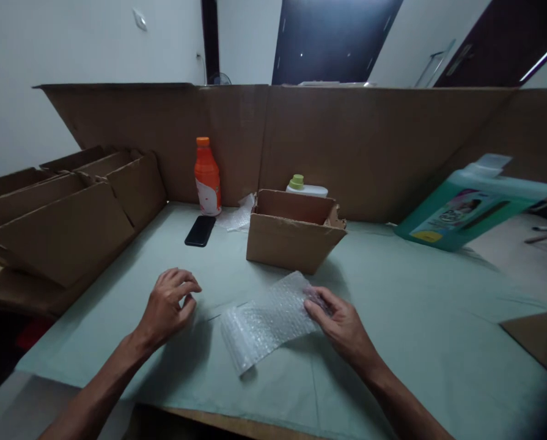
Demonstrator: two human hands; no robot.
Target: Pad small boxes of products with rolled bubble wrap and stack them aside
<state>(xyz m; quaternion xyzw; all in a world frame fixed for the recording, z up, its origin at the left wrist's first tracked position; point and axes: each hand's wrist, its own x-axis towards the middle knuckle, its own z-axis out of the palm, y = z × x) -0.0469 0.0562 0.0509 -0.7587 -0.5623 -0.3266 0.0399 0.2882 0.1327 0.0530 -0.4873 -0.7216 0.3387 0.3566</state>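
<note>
My right hand (340,321) pinches the right end of a strip of clear bubble wrap (277,315) between thumb and fingers. The strip's left end curls over in a loose roll close to the table, while the right end is lifted. To its left, my left hand (172,299) hovers over the table with fingers bent and apart, holding nothing. Just beyond the bubble wrap stands an open cardboard box (286,241); its inside bottom is hidden. A black phone (200,231) lies flat beyond my left hand.
An orange bottle (208,177) stands behind the phone, beside more crumpled bubble wrap (239,215). A green-capped white bottle (307,188) is partly hidden behind the box. Large cardboard boxes (66,214) line the left. A teal liquid jug (466,205) stands at right. Cardboard panels (383,153) wall the back.
</note>
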